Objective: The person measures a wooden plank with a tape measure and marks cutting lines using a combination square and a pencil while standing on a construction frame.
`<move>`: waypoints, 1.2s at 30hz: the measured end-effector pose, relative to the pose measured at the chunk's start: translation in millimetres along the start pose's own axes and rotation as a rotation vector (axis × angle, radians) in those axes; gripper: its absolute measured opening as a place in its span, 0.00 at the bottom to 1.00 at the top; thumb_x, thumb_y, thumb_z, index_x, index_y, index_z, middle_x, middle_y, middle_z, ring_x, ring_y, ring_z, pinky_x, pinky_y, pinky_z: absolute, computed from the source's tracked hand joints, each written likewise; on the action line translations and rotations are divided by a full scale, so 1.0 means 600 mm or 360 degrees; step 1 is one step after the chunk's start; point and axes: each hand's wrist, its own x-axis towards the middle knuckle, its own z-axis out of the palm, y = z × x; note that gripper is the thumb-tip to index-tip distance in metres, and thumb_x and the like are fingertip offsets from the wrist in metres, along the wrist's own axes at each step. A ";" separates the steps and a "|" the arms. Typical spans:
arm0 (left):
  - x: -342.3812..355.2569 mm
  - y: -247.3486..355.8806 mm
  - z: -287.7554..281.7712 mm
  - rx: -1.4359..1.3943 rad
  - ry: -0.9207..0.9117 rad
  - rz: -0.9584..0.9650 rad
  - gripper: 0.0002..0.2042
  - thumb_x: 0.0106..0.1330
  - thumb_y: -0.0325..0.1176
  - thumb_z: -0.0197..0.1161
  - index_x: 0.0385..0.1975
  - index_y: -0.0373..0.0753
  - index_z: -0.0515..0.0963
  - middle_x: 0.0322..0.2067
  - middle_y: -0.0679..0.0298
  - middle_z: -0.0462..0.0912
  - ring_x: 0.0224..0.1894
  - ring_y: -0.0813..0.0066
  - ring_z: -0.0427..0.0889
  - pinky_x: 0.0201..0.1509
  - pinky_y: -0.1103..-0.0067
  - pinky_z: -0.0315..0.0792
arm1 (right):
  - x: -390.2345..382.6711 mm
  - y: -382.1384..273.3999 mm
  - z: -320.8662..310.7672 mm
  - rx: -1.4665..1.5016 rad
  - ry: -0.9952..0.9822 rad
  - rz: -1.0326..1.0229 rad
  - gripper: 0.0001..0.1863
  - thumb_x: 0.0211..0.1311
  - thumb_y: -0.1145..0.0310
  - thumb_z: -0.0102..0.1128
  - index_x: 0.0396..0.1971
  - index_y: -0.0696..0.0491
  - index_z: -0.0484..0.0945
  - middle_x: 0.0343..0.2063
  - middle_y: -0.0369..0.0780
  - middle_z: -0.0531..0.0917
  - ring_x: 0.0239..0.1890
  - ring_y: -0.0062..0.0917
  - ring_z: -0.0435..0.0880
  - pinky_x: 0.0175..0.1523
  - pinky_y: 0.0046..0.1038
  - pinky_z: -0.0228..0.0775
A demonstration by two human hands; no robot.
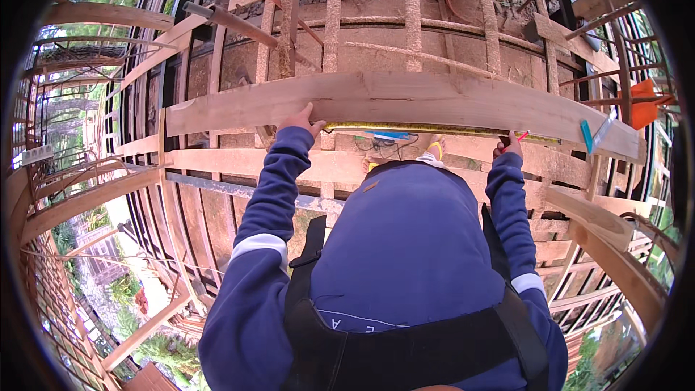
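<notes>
Yellow tape measure lies along the near edge of a long pale wooden plank. Left hand: fingers grasp that edge; right hand: fingers grasp a slim red stick beside the tape.

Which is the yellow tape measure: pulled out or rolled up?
Pulled out: the yellow tape runs along the board from the left hand past the right hand.

Plank is pale pinkish-tan with darker grain streaks, tape measure is yellow with black markings, pencil near 3 o'clock is red. Sweatshirt is solid blue, with white sleeve bands. Straps: black. Sandals: yellow. Teal square handle at 3, bright orange object around 2:30, rusty-red bowl at 1.
</notes>
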 end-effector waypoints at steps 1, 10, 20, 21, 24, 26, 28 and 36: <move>0.002 -0.001 0.004 -0.0009 -0.0005 0.0000 0.34 0.56 0.58 0.62 0.62 0.52 0.66 0.45 0.53 0.81 0.47 0.53 0.80 0.52 0.64 0.73 | 0.001 0.001 0.000 -0.0005 0.0008 -0.0010 0.10 0.63 0.59 0.58 0.28 0.45 0.68 0.17 0.31 0.71 0.12 0.17 0.66 0.12 0.19 0.49; 0.042 -0.022 0.022 -0.0074 -0.0009 0.0222 0.32 0.58 0.60 0.59 0.60 0.50 0.70 0.42 0.50 0.82 0.45 0.49 0.79 0.49 0.62 0.73 | -0.009 -0.021 0.017 -0.0240 0.0151 -0.0277 0.13 0.59 0.59 0.62 0.30 0.49 0.68 0.17 0.35 0.74 0.10 0.18 0.66 0.11 0.22 0.52; 0.035 0.022 -0.001 0.0042 0.0171 0.0194 0.25 0.60 0.54 0.59 0.49 0.41 0.79 0.42 0.53 0.82 0.46 0.56 0.80 0.52 0.66 0.73 | 0.022 -0.015 0.022 -0.0516 0.0151 -0.0489 0.16 0.58 0.56 0.64 0.22 0.54 0.74 0.13 0.38 0.76 0.07 0.18 0.65 0.12 0.25 0.56; 0.032 0.024 -0.002 0.0052 0.0177 0.0204 0.25 0.60 0.54 0.59 0.49 0.41 0.79 0.42 0.53 0.82 0.46 0.56 0.80 0.52 0.66 0.73 | 0.016 -0.013 0.025 -0.0501 0.0155 -0.0487 0.16 0.58 0.56 0.64 0.22 0.54 0.74 0.13 0.38 0.76 0.07 0.18 0.65 0.12 0.25 0.56; 0.024 0.025 -0.003 0.0008 0.0266 0.0181 0.22 0.60 0.51 0.61 0.45 0.41 0.80 0.39 0.55 0.83 0.44 0.56 0.81 0.50 0.67 0.74 | -0.014 -0.019 0.037 -0.0770 0.0253 -0.0640 0.19 0.54 0.54 0.66 0.19 0.57 0.78 0.14 0.40 0.78 0.14 0.23 0.74 0.22 0.27 0.66; 0.019 0.028 -0.002 0.0041 0.0259 0.0154 0.22 0.59 0.51 0.61 0.45 0.41 0.80 0.38 0.55 0.83 0.43 0.56 0.81 0.49 0.67 0.74 | -0.015 -0.020 0.040 -0.0999 0.0346 -0.0713 0.20 0.53 0.54 0.66 0.20 0.57 0.78 0.15 0.42 0.79 0.18 0.29 0.77 0.27 0.30 0.69; 0.017 0.039 -0.001 0.0117 0.0271 0.0132 0.21 0.59 0.51 0.61 0.45 0.43 0.80 0.38 0.55 0.84 0.43 0.56 0.81 0.48 0.65 0.74 | -0.011 -0.025 0.037 -0.1214 0.0466 -0.0793 0.20 0.51 0.53 0.66 0.20 0.58 0.78 0.17 0.45 0.80 0.21 0.35 0.80 0.33 0.33 0.72; 0.016 0.058 0.010 0.0191 0.0280 0.0027 0.21 0.60 0.53 0.60 0.46 0.45 0.79 0.42 0.55 0.82 0.46 0.55 0.80 0.49 0.64 0.74 | -0.015 -0.023 0.040 -0.1287 0.0572 -0.0803 0.23 0.51 0.49 0.64 0.23 0.57 0.79 0.25 0.50 0.82 0.31 0.45 0.82 0.41 0.39 0.73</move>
